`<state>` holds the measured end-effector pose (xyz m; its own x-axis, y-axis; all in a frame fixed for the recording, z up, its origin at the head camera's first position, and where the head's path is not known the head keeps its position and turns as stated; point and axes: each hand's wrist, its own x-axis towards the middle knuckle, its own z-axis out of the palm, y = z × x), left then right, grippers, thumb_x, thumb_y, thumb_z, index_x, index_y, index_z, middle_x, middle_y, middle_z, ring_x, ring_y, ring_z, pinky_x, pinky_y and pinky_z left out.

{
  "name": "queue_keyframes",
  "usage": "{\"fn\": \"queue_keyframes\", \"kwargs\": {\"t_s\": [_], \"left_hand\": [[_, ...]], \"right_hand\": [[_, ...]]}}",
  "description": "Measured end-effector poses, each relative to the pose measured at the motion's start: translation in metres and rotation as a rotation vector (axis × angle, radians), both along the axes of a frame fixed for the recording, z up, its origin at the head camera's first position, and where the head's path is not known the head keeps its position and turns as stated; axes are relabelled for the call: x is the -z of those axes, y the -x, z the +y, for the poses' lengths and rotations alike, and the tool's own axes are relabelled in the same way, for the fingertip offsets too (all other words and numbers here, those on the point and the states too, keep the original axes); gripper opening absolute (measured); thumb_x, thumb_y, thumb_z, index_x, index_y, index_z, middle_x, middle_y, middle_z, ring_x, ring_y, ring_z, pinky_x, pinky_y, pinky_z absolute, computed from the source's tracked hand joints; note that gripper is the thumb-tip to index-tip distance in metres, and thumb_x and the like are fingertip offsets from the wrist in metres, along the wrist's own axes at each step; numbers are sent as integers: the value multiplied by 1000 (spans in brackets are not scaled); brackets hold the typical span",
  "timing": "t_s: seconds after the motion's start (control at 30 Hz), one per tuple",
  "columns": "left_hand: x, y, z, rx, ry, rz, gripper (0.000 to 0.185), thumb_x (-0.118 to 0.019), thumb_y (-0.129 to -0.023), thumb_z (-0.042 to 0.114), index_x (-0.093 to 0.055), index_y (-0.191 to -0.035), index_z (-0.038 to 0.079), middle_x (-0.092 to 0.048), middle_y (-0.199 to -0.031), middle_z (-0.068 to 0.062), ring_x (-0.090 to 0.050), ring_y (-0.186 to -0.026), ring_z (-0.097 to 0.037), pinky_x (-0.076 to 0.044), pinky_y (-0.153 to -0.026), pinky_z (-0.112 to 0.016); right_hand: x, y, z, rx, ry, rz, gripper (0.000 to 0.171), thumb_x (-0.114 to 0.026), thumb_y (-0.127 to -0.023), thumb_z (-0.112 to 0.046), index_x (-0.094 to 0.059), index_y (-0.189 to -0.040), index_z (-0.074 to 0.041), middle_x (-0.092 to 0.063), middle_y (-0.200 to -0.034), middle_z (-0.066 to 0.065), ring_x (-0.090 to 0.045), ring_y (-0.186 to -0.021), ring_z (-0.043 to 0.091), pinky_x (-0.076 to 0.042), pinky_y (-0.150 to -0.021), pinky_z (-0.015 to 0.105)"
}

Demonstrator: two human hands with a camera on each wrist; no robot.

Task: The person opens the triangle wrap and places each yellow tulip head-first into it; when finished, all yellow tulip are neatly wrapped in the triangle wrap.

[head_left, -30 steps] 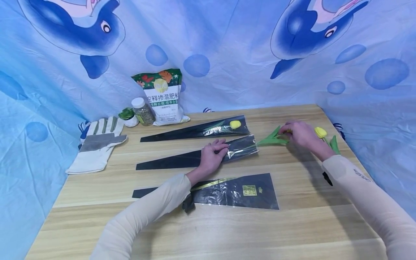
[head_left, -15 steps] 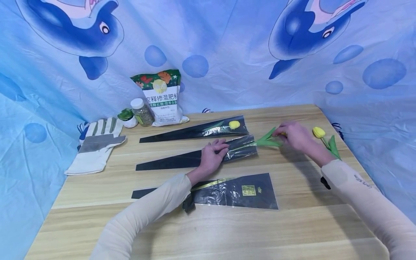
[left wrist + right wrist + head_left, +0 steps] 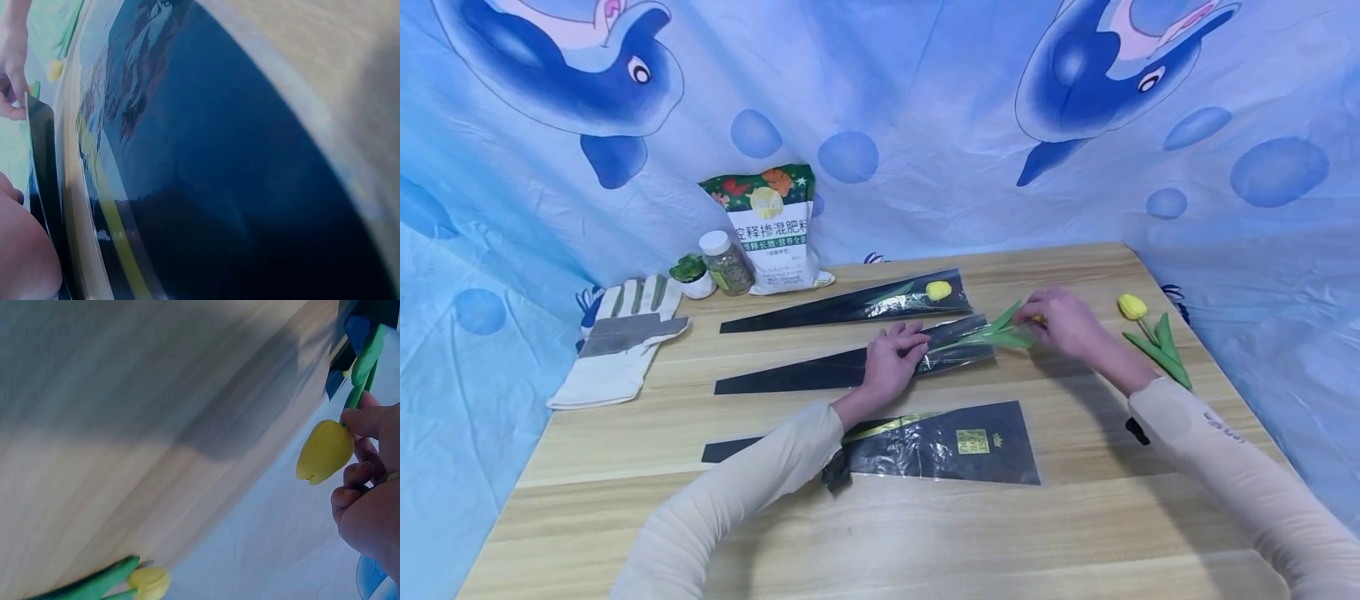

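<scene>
Hands at work over a wooden table (image 3: pixel 925 533); left hand (image 3: pixel 891 362) lies flat, fingers straight, pressing on the middle flower sleeve (image 3: pixel 850 364), a long black and clear plastic cone lying on its side; right hand (image 3: pixel 1063 321) pinches a yellow artificial tulip (image 3: pixel 325 451) just below the bloom, thumb and fingers curled on the stem; the green leaves (image 3: pixel 1003 329) sit at the sleeve's wide mouth and the stem appears to run inside it, though glare on the plastic makes this uncertain; the bloom itself is hidden behind the right hand in the head view. Farther sleeve (image 3: pixel 842 307) lies parallel beyond, with a yellow tulip head (image 3: pixel 937 290) inside its wide end; nearer sleeve (image 3: pixel 925 442), gold-printed, lies partly under the left forearm. Loose tulip (image 3: pixel 1142 329) rests near the table's right edge, well apart from the sleeves. Work glove (image 3: pixel 625 337) lies at the left edge; a lidded jar (image 3: pixel 726 262), a small potted plant (image 3: pixel 692 271) and a fertiliser bag (image 3: pixel 771 225) stand at the back-left against a blue dolphin-print cloth (image 3: pixel 925 108).
</scene>
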<state>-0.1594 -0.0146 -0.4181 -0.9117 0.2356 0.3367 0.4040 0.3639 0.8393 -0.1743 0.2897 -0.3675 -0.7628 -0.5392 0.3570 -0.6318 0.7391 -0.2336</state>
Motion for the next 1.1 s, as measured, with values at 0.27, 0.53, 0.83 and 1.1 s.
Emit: {"fn": "queue_keyframes", "kwargs": {"t_s": [0.27,0.53,0.83,1.1], "left_hand": [[0,0,1,3,1,10,14,-71,-89,-3,-76,-102,-4,-65,-125,-19,-47,-131,-47,-19,-116,-59],[0,1,2,-1,12,31,13,-72,-88,-2,-77,-100,-3,-66,-124,-19,-47,-130,-48,-19,-116,-60],[0,1,2,5,8,32,13,-73,-87,-2,-76,-99,-3,-66,-124,-20,-47,-130,-48,-18,-116,-60],[3,3,3,23,-5,33,13,-73,-87,-3,-76,-99,-4,-65,-123,-21,-47,-129,-48,-18,-115,-62]], "right_hand": [[7,-4,-16,4,21,-39,24,-77,-75,10,-77,-91,-7,-73,-90,10,-54,-71,24,-42,-66,38],[17,-8,-27,16,85,-87,24,-75,-77,11,-76,-94,-5,-73,-93,10,-52,-74,22,-40,-70,37],[26,-9,-34,26,138,-105,22,-73,-78,11,-75,-94,-4,-73,-94,11,-53,-80,25,-39,-76,41],[33,-7,-36,27,160,-142,24,-75,-78,10,-76,-96,-4,-73,-95,11,-50,-79,23,-38,-76,40]]}}
